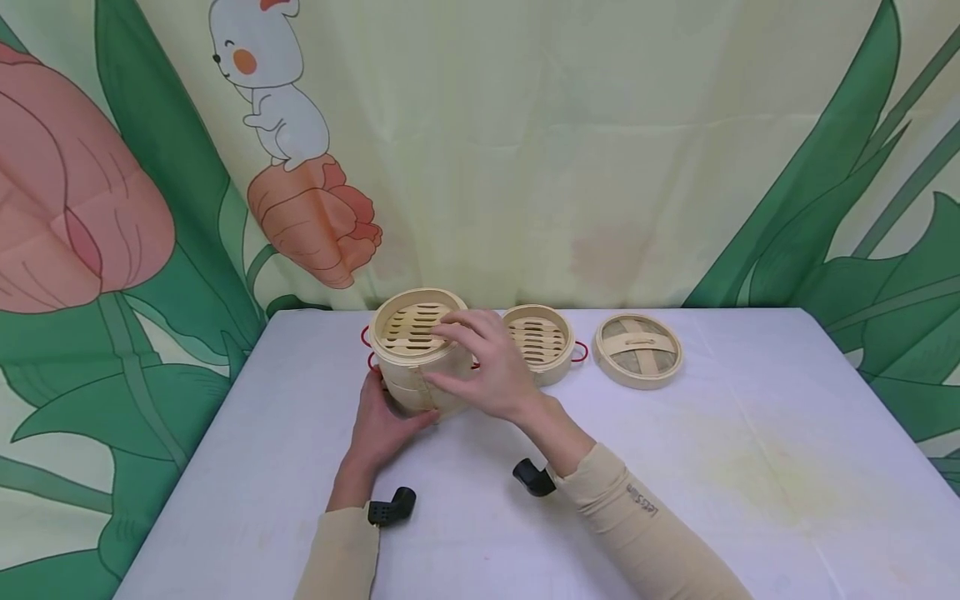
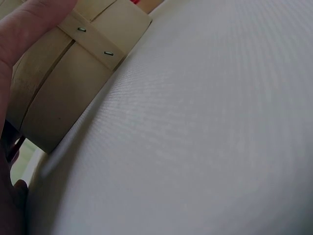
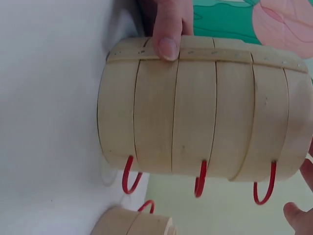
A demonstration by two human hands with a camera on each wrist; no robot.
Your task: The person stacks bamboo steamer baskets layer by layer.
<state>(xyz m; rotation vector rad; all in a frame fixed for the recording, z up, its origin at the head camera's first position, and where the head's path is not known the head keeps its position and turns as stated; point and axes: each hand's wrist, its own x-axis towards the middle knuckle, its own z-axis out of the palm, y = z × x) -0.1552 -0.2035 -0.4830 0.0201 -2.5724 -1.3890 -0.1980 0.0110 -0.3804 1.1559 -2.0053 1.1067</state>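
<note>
Round bamboo steamer baskets (image 1: 405, 383) stand in a stack at the left of the table, the top one showing its slatted floor. My left hand (image 1: 378, 429) holds the stack low down, thumb across its front and fingers round its left side; the left wrist view shows the thumb along the bamboo wall (image 2: 68, 93). With fingers spread, my right hand (image 1: 495, 367) hovers at the right of the top rim. In the right wrist view its fingertips are beside the upper end of the stack (image 3: 195, 107), thumb apart from the wall. Red loop handles (image 3: 200, 178) stick out along the side.
Right behind my right hand sits another slatted steamer basket (image 1: 536, 337) with a red handle. Farther right lies a round steamer lid (image 1: 639, 350) with a woven band and small loop. A white cloth (image 1: 720, 500) covers the table; a printed curtain (image 1: 600, 167) hangs behind.
</note>
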